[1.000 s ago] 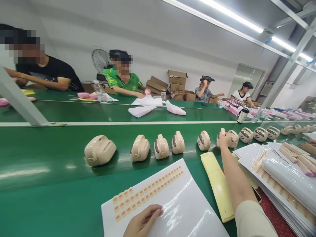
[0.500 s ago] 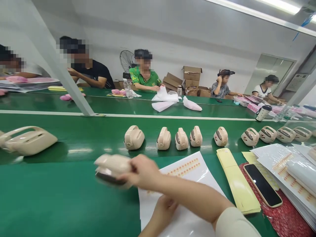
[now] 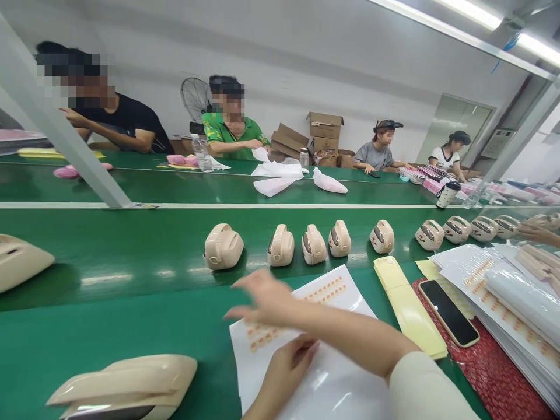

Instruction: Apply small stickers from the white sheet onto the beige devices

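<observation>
My right hand [image 3: 265, 300] reaches across from the right over the sticker sheet [image 3: 332, 385]. Its thumb and fingers are spread, with nothing between them. Below that arm, my left hand [image 3: 289, 364] rests on the sheet with thumb and fingertips pinched; whatever they hold, if anything, is too small to make out. The white sheet carries rows of small orange stickers. At the lower left a beige plastic housing with a handle and a dark panel [image 3: 131, 379] lies on the green mat, apart from both hands.
Several similar beige housings [image 3: 223, 248] stand in a row on the green belt [image 3: 144, 245]. Another housing [image 3: 21, 262] is at the left edge. To the right are yellow paper strips [image 3: 411, 309], a phone [image 3: 450, 312] on red wrap and stacked sheets. Co-workers sit across the belt.
My right hand has let go of the beige housing, which now lies at the lower left. My left hand stays pinched over the sheet. The view has shifted a little.
</observation>
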Demonstrator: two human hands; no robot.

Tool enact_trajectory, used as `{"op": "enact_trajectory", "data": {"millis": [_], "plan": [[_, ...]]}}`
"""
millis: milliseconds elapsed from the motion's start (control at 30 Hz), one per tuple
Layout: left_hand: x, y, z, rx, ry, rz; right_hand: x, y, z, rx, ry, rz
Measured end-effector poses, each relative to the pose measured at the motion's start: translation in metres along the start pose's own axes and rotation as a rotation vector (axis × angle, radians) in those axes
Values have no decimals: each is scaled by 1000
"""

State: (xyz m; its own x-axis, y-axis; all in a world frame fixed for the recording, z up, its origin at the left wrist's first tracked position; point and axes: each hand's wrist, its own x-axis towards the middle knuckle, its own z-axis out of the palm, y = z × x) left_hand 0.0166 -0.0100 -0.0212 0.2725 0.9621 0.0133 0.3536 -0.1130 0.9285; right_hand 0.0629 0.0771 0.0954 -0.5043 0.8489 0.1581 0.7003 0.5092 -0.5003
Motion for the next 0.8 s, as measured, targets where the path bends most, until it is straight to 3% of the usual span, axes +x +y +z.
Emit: {"op": "enact_trajectory", "data": {"millis": [33,67,167,267,367,433,533,667,733,800], "plan": [[0,3,-2,-19,-34,-8,-2,25,-22,-80,220,189],[-1,6,-3,-36,-59,-20,-5,53,-46,-134,356,336],[-1,12,-5,-50,-23,-52,-22,134,-110,-228,581,674],[-1,17,-4,-49,24,-51,-45,191,-144,-262,662,949],[-1,21,-3,-45,1,-45,-60,214,-152,-252,660,1085],[0,23,-2,-48,-19,-48,-62,214,-154,-263,671,1084],[2,25,1,-48,-9,-50,-55,193,-156,-312,720,980],[7,24,7,-27,22,-36,-34,134,-144,-256,845,532],[8,23,9,-17,29,-38,-18,97,-126,-64,774,306],[9,22,10,4,34,-39,0,59,-97,143,561,188]]}}
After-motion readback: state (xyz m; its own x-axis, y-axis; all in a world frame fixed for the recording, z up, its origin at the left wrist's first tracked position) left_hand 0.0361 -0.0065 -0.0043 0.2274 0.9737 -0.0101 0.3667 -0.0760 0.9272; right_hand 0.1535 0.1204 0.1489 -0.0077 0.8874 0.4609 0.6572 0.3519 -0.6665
